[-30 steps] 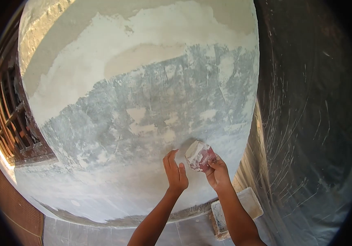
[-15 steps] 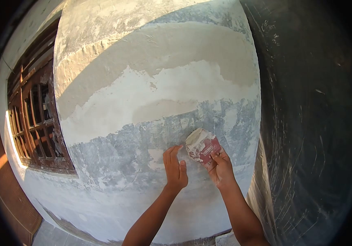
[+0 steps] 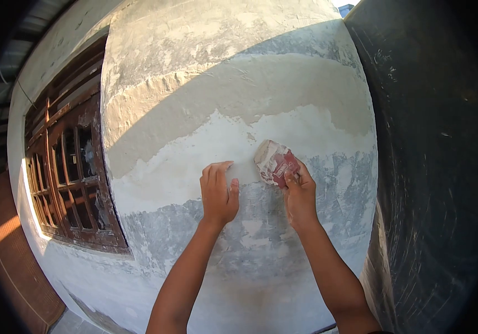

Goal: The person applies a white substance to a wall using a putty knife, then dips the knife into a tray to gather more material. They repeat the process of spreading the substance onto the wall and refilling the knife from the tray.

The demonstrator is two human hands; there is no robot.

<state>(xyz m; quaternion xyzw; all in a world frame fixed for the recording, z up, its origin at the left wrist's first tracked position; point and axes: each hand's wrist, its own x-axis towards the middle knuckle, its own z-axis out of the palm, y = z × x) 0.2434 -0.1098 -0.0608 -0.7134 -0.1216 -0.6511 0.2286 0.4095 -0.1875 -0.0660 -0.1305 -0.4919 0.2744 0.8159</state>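
Centrally, our right hand [image 3: 300,192] gripped the red scraper [image 3: 276,163], fingers closed round its lower right edge, before the wall [image 3: 194,133]. Our left hand [image 3: 218,192], half open and holding nothing, was left of centre. We had the window [image 3: 75,178] at frame left.

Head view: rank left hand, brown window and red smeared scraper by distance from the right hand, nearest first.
From the right hand, as the head view shows it:
1. Red smeared scraper: in its grip, at the fingers.
2. Left hand: just to its left, apart from the scraper.
3. Brown window: far left, beyond the left hand.
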